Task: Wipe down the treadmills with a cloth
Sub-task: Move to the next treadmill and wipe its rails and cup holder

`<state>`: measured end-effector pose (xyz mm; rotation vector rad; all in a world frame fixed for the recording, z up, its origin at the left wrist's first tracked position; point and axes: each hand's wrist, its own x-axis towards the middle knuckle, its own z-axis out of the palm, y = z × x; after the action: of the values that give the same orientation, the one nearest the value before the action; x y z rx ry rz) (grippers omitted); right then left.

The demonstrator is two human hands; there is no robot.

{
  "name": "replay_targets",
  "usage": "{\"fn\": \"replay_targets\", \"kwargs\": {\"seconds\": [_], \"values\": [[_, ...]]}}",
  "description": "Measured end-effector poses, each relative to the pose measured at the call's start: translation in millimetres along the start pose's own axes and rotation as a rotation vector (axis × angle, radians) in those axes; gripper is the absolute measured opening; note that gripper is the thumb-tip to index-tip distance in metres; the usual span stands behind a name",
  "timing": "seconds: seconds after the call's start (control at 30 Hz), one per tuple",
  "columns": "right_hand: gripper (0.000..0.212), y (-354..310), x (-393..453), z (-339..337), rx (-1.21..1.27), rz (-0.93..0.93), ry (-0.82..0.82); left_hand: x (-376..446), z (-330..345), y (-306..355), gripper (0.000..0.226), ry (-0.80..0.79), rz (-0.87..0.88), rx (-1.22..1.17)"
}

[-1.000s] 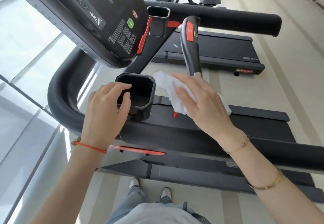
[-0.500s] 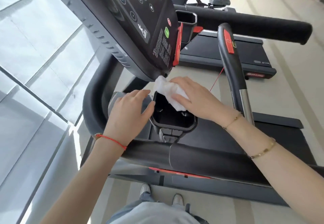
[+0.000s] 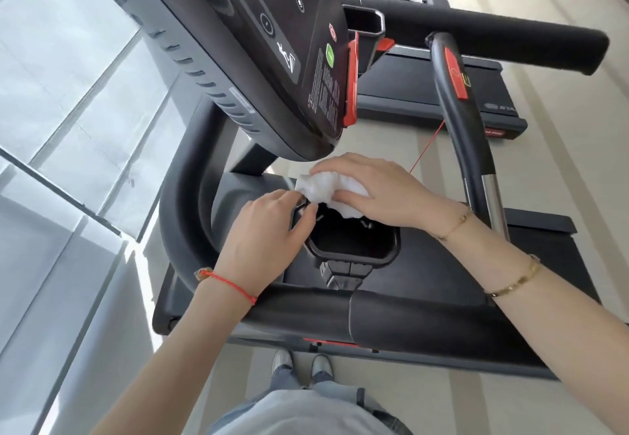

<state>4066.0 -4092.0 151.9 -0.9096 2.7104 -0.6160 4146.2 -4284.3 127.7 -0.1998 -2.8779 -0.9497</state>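
Two hands meet at the far left rim of a black cup holder (image 3: 354,247) on the near treadmill (image 3: 442,285), just below the console (image 3: 272,60). The right hand (image 3: 377,193) presses a bunched white cloth (image 3: 326,191) onto that rim, and part of the cloth hangs down into the holder's mouth. Its fingers lie together, curled over the wad and clamped on it, pointing left. The left hand (image 3: 269,233) sits on the holder's left edge with thumb and forefinger pinched near the rim, right beside the cloth. Whether those fingertips touch the cloth or only the plastic cannot be told.

The relation that matters next: the holder's open well lies near and below the cloth, toward the person, with its long axis running from far to near. The right hand already has the cloth at the far end of the opening, so it is judged the one to push down and sweep around the inside. The left hand probably serves to steady the holder. A red cord (image 3: 427,150) runs close past the right hand and could snag.
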Motion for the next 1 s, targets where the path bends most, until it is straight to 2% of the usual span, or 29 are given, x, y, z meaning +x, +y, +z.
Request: {"fn": "replay_targets", "kwargs": {"seconds": [0.2, 0.43, 0.6, 0.67, 0.8, 0.87, 0.93, 1.0], "values": [[0.036, 27.5, -35.5, 10.9, 0.125, 0.167, 0.14, -0.2, -2.8, 2.4, 0.03, 0.009, 0.037, 0.003], [0.033, 6.8, 8.0, 8.1, -0.039, 0.018, 0.03, 0.2, -3.2, 0.6, 0.026, 0.023, 0.058, 0.036], [0.036, 22.6, -21.9, 14.2, 0.086, 0.169, 0.157, -0.1, -3.9, 0.3, 0.03, 0.021, 0.057, 0.027], [0.035, 25.1, -27.1, 12.2, 0.1, 0.156, 0.149, 0.2, -4.3, 2.4, 0.03, 0.024, 0.057, 0.016], [0.026, 10.1, 2.8, 2.2, 0.036, 0.059, 0.0, 1.1, -4.0, 2.7, 0.025, 0.03, 0.053, 0.021], [0.018, 3.4, 17.2, -2.0, 0.042, 0.07, -0.062, 1.7, -4.0, 2.2, 0.025, 0.028, 0.057, 0.022], [0.022, 3.7, 15.6, -1.2, 0.062, 0.105, -0.031, 1.8, -3.7, 1.3, 0.025, 0.033, 0.061, 0.024], [0.027, 7.6, 1.5, 3.3, 0.12, 0.193, 0.072, 2.4, -3.3, 0.3, 0.026, 0.033, 0.062, 0.029]]}}
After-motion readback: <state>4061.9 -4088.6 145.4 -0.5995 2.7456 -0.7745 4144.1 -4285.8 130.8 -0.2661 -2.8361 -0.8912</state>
